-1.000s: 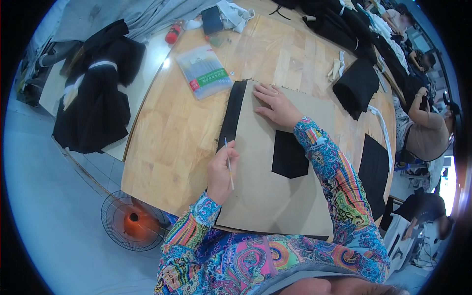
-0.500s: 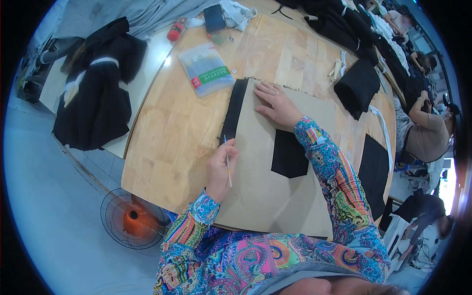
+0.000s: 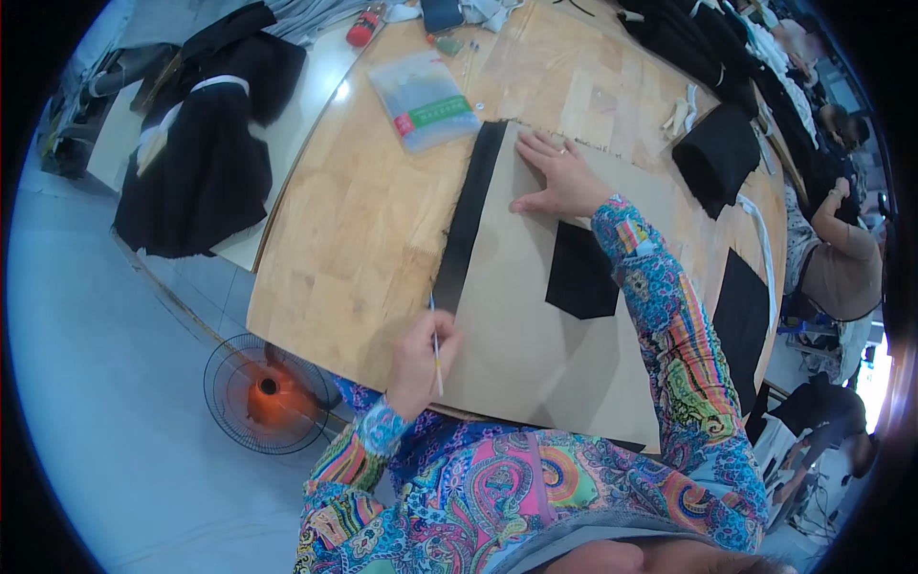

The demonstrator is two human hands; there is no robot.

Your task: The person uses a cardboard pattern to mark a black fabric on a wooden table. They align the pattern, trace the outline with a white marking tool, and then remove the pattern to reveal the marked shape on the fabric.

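Pale wooden planking is making up the bench (image 3: 335, 258), and a fan (image 3: 268, 387) is showing past its near left side. On the bench a beige sheet (image 3: 516, 316) is lying over black cloth (image 3: 473, 206), which is peeking out as a strip along the left edge. The left hand (image 3: 421, 359) is pinching a slim pen (image 3: 437, 349); compared with a second ago, it is sitting farther down that edge, so the pen is apparently following the sheet's side, with more of it now lying beyond the tip. The right hand (image 3: 564, 180) is staying spread flat on the sheet's far part, seemingly steadying it. Fingers are hiding the sheet's lower left edge, and whether the tip is touching cloth or leaving a mark is staying unclear. A five-sided black patch (image 3: 581, 273) is showing mid-sheet, not revealing whether it is an opening or a separate piece. The view's upper edge is cutting off a phone (image 3: 442, 13).
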